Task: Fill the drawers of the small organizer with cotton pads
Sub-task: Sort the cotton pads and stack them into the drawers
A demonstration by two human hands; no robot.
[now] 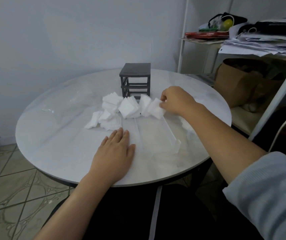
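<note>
Pinching pads (156, 108) in the right hand (175, 100), the person should lay them squarely in the drawer (170, 130), the flat left hand (116, 149) steadying it.

One organizer (135, 80), two hands (114, 153) (175, 99), many cotton pads (128, 108).

Fluffy matt cotton pads (116, 110), glossy smooth table (52, 135), clear plastic drawers (156, 134).
</note>
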